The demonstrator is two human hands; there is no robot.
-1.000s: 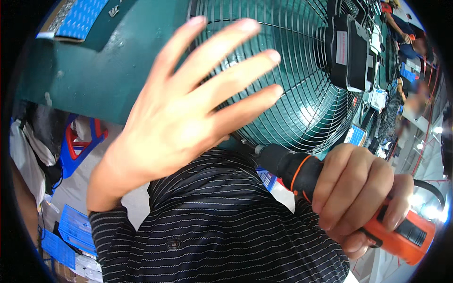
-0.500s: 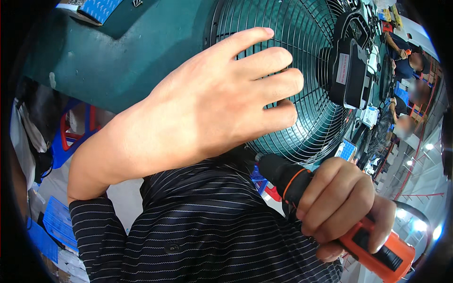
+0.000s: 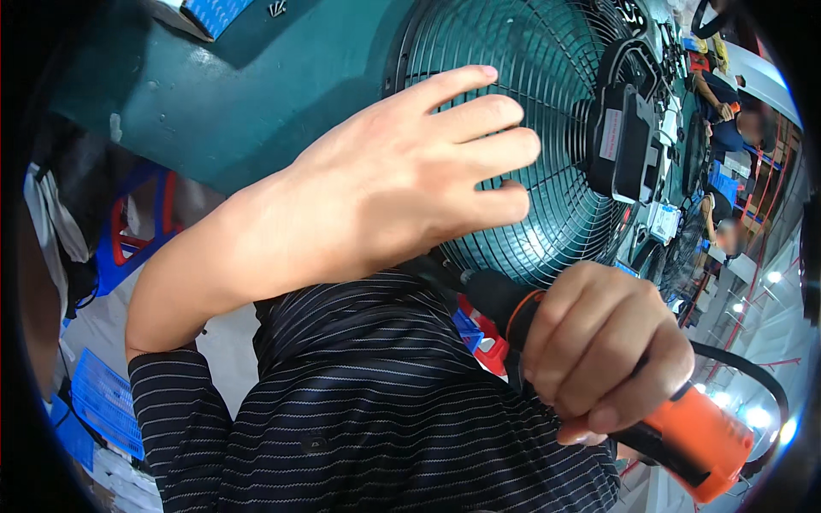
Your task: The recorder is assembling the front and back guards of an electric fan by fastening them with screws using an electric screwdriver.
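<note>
A round black wire fan guard stands at the green table, with a black box-shaped housing at its middle. My left hand lies across the near part of the guard, fingers spread and slightly bent over the wires; its thumb is hidden. In my closed right hand is an orange and black electric screwdriver with a black cord. Its front end points up and left toward the guard's lower rim, close below my left hand. Whether the tip touches anything is hidden.
On the green tabletop a blue box and several small screws lie at the far left. Blue and red stools stand below the table edge. Blue crates are at lower left. Other people work at far right.
My right hand and the electric screwdriver have moved slightly up and left. My left hand keeps its spread pose over the guard, and the whole view has shifted a little.
</note>
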